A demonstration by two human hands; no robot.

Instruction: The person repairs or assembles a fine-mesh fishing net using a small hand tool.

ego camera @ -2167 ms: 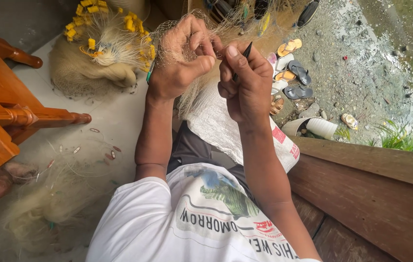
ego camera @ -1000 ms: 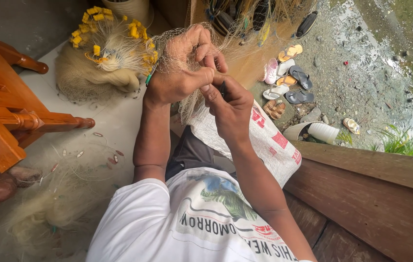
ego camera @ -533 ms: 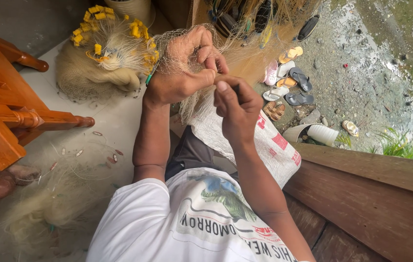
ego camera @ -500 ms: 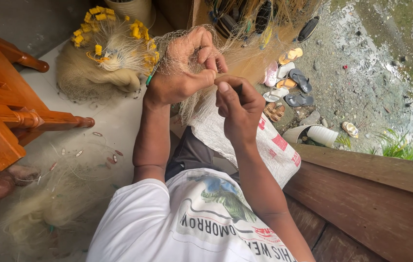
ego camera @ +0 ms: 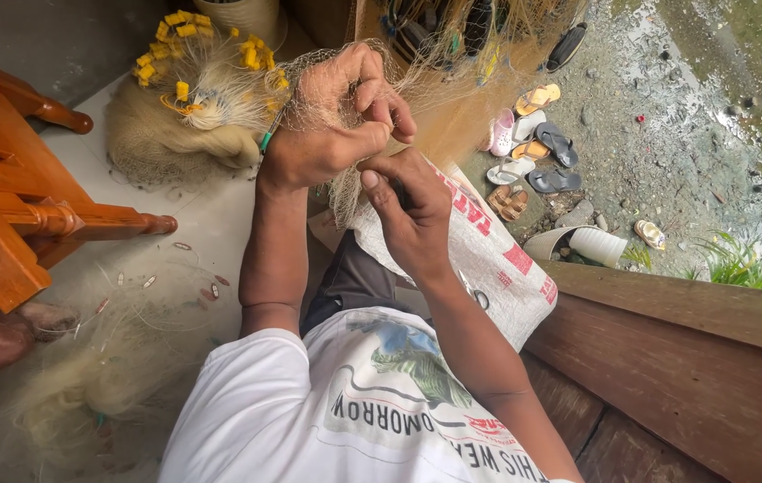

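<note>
I see the fishing net [ego camera: 359, 85] bunched up in front of the chest, draped over the left hand [ego camera: 336, 121], which is closed around a gathered fold of mesh. A moment ago the right hand [ego camera: 408, 210] sat level with the left; it has now dropped just below it, fingers curled and pinched on a small dark tool I can't make out. I read that as a stitch pulled down. Beyond lie the net heap with yellow floats [ego camera: 189, 85], a white sack [ego camera: 488, 264] and sandals [ego camera: 533, 148].
</note>
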